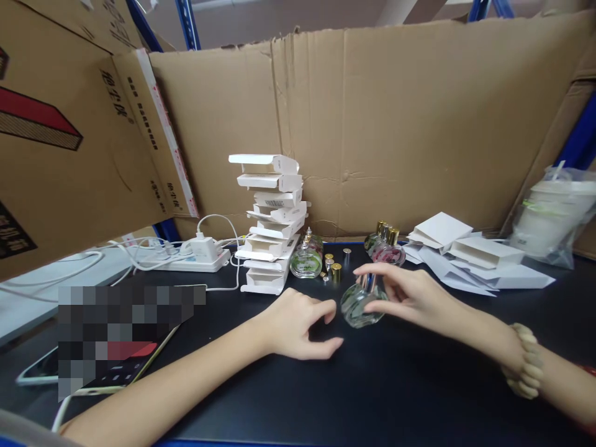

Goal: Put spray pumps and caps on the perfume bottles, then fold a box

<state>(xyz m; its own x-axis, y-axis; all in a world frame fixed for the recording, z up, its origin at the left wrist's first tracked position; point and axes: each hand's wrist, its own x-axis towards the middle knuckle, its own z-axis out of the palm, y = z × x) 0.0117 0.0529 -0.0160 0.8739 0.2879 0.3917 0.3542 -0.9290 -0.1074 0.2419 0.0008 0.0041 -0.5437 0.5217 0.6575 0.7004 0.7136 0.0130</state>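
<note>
My right hand (pixel 395 295), with a beaded bracelet on the wrist, grips a clear glass bottle (pixel 361 307) with a shiny cap, tilted over the black table (pixel 298 397). To its left, my left hand (pixel 310 326) holds nothing; its thumb and index finger are apart, facing the bottle. Behind the left hand stand bottles with green inside (pixel 306 261), and beside them lie several small gold and silver caps (pixel 336 272). Capped bottles, one of them pink (pixel 388 253), stand behind my right hand.
Open white boxes (pixel 274 245) form a tall stack behind my left hand. White cartons (pixel 487 251) and a bagged cup (pixel 540 223) are at right. A power strip (pixel 195 261) with cables and a partly pixelated device (pixel 125 372) lie left. Cardboard walls (pixel 395 124) enclose the back.
</note>
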